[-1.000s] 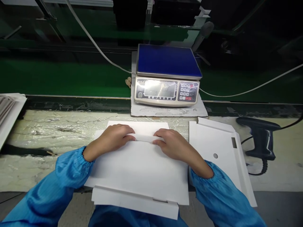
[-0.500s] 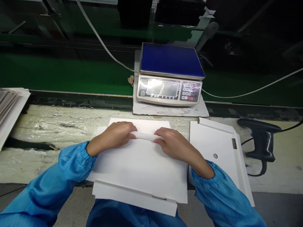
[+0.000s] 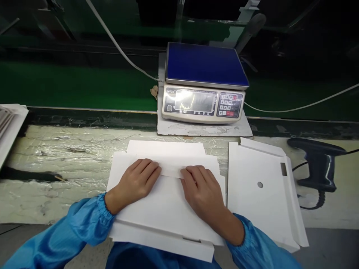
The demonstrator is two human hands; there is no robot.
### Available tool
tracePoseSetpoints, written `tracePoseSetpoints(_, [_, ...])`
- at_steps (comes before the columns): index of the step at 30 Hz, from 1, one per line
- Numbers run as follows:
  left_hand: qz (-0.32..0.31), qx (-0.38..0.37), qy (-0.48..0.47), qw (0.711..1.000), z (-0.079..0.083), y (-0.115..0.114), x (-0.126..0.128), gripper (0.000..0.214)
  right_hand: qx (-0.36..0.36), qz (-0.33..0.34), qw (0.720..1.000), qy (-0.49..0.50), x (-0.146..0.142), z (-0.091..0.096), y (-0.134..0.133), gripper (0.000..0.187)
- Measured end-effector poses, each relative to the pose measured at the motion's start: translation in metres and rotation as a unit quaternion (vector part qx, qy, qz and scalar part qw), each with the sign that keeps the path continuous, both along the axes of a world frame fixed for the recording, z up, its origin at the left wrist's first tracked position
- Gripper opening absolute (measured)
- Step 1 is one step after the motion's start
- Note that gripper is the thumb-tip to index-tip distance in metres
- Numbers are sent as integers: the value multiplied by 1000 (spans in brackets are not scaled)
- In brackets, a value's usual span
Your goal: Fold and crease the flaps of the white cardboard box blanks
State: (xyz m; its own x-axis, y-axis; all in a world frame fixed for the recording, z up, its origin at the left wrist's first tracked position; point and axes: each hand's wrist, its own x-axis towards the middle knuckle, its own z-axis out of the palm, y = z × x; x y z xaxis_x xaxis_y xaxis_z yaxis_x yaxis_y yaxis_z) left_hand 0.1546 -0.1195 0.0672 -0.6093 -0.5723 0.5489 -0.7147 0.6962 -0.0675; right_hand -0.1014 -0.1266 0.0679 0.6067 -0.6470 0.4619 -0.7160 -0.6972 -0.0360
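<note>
Workbench (image 3: pixel 64 149) covered in crinkled silvery sheeting, seen from above, with a person's blue sleeves (image 3: pixel 81 220) coming in from the bottom edge. Nearest, a white card blank (image 3: pixel 168 220) lies flat, its lower flaps hanging past the bench's front edge. Both hands rest on it palms down, neither clenched nor gripping: the left hand (image 3: pixel 134 181) and the right hand (image 3: pixel 200 190) sit either side of a raised folded flap (image 3: pixel 171 168), fingertips touching it. Just right of the blank lies a second white blank (image 3: pixel 258 194) with a round hole and a slot. Beyond that, a dark handheld scanner (image 3: pixel 318 164) lies on the bench, and more white card (image 3: pixel 8 127) sits at the far left edge. Farther back, at centre, a digital scale (image 3: pixel 203 86) with a blue platform stands on a white mat (image 3: pixel 179 129), before a green conveyor belt (image 3: pixel 70 86)
</note>
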Motion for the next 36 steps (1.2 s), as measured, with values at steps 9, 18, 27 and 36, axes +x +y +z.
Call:
tracePoseSetpoints(9, [-14,22,17,1000,-1,-3,-1,20,16,-3,999,-46,19,-8,-4,27])
tracePoseSetpoints(18, [11,71,29,997,-2,-9,-5,22,55,-16,994,-93,21,-15,-2,39])
tracePoseSetpoints(27, [-1,79,44,996,-6,-8,-4,21,61,-19,993,-95,21,-16,-1,41])
tracePoseSetpoints(36, [8,88,21,996,-4,-11,-8,22,74,-24,993,-88,21,-17,-2,39])
